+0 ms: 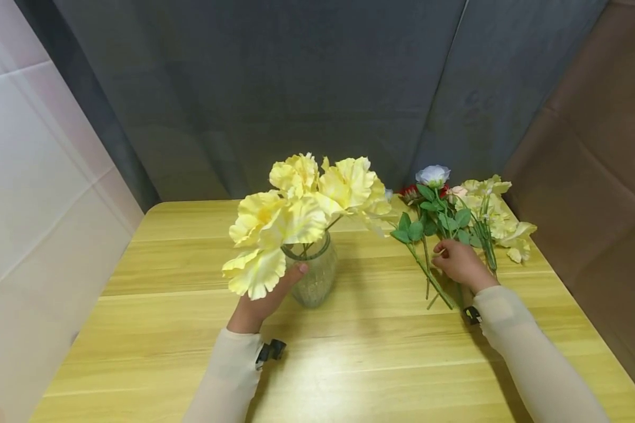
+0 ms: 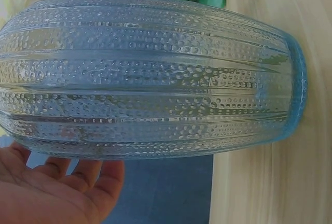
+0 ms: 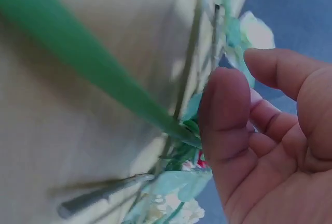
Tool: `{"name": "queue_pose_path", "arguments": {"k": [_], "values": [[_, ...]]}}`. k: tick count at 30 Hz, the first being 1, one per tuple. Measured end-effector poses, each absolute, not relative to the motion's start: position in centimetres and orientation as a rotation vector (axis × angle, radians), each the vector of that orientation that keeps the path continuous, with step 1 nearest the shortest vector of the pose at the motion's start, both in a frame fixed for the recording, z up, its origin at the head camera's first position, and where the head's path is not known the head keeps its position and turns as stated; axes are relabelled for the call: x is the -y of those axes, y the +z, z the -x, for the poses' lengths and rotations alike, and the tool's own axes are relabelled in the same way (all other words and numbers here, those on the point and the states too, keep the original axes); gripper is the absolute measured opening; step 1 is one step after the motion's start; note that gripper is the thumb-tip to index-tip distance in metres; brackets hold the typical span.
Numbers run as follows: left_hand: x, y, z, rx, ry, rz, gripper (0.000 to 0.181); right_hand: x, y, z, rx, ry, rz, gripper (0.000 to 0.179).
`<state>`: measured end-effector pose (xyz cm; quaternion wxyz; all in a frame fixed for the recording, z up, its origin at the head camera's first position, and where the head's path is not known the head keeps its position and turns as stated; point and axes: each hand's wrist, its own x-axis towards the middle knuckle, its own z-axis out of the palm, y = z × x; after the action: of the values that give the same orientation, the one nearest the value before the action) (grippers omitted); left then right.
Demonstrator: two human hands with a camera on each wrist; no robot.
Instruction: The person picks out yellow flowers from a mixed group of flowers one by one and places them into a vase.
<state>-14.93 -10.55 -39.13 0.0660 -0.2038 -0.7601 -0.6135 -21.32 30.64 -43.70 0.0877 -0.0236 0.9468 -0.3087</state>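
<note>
A ribbed, dimpled clear glass vase [image 1: 314,285] stands upright on the table, with large yellow flowers [image 1: 301,217] in it leaning over its rim. My left hand [image 1: 264,302] holds the vase's left side, thumb near the rim. In the left wrist view its fingers [image 2: 106,182] curl against the glass [image 2: 155,84]. At the right, my right hand [image 1: 464,264] is over the stems of a pile of flowers. The right wrist view shows its thumb and index finger apart, with a thick green stem [image 3: 98,71] passing behind the index finger. Nothing is visibly pinched.
The pile includes a pale blue rose [image 1: 433,175], red blooms [image 1: 410,194] and more yellow flowers [image 1: 489,214] near the table's right edge. A grey curtain [image 1: 270,88] hangs behind the wooden table [image 1: 164,305]; a brown cloth [image 1: 598,164] hangs at the right.
</note>
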Motion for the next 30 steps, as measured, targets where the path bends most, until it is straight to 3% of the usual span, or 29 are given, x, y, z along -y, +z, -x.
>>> {"name": "queue_pose_path", "arguments": {"k": [10, 17, 23, 27, 30], "values": [[10.5, -38.7, 14.7, 2.254, -1.869, 0.634, 0.089, -34.5, -41.2, 20.1, -3.03, -0.812, -0.074, 0.038], [10.5, -38.5, 14.7, 2.201, -1.861, 0.674, 0.089, -37.8, -41.9, 19.7, -3.011, -0.667, -0.218, 0.049], [10.4, -38.5, 14.6, 2.215, -1.885, 0.665, 0.087, -39.2, -43.7, 19.6, -2.997, -0.653, -0.24, 0.024], [10.5, -38.9, 14.9, 2.235, -1.891, 0.656, 0.088, -39.7, -44.3, 19.6, -3.006, -0.68, -0.24, 0.033], [10.7, -40.2, 15.7, 2.227, -1.88, 0.678, 0.089, -40.1, -44.4, 19.6, -3.026, -0.684, -0.242, 0.021]]}}
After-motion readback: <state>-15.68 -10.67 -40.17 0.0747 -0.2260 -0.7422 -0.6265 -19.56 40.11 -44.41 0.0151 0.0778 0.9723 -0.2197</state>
